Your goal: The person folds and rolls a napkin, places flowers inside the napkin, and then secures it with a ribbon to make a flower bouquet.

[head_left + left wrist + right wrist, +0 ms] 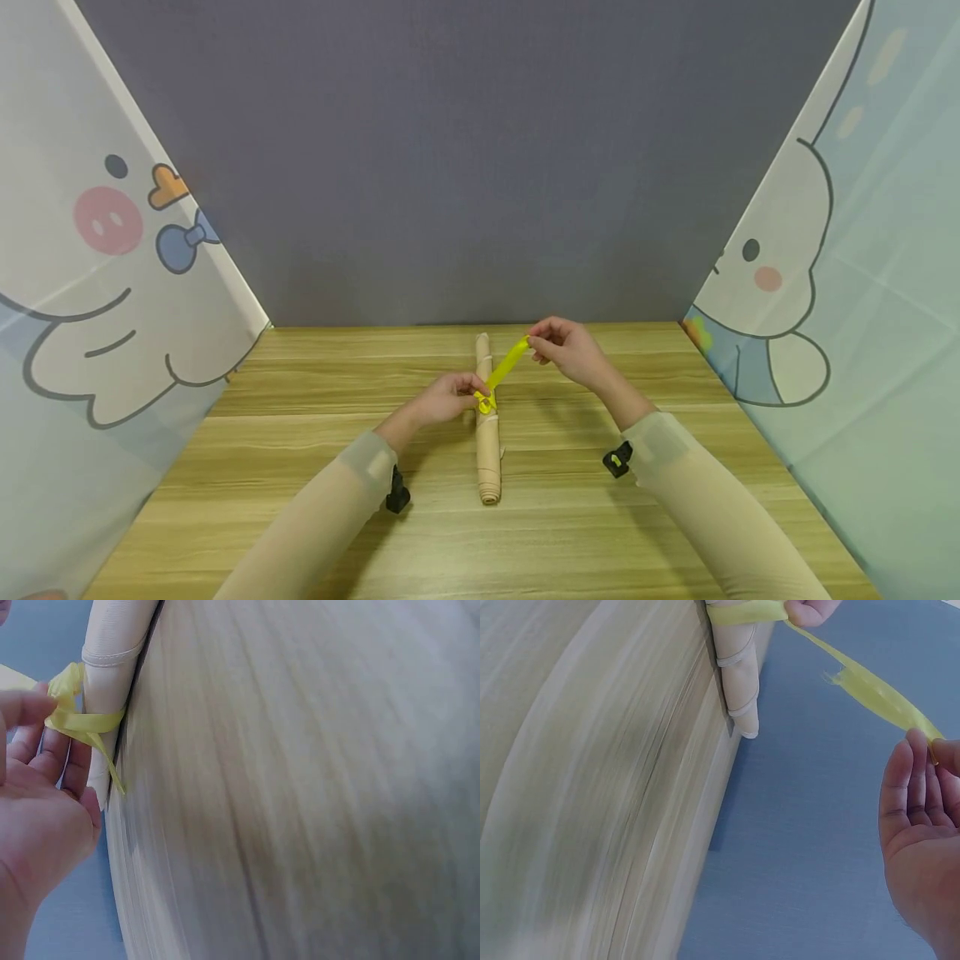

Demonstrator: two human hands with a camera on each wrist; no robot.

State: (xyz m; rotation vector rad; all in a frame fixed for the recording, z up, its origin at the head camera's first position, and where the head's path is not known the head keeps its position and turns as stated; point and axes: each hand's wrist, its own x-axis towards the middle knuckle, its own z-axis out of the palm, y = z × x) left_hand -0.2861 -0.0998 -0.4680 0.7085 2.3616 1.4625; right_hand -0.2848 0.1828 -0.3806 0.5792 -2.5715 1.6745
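A beige rolled-up sheet (488, 467), leather-like with stitched seams, lies lengthwise on the table. Round its middle goes a yellow ribbon (509, 365), gathered in a loop or knot on top. My left hand (446, 399) pinches the ribbon at this gathered part, right beside the roll; in the left wrist view a short ribbon tail (111, 766) hangs down from it. Up and to the right, my right hand (576, 354) pinches the ribbon's other end between thumb and fingers. Between the hands the ribbon (874, 694) stretches slantwise, with a frayed edge showing in the right wrist view.
The wooden table (300, 483) reaches back to a grey panel (480, 167). Cartoon-printed cloth walls (82, 350) stand on both sides. A small black device (618, 459) is worn at each wrist.
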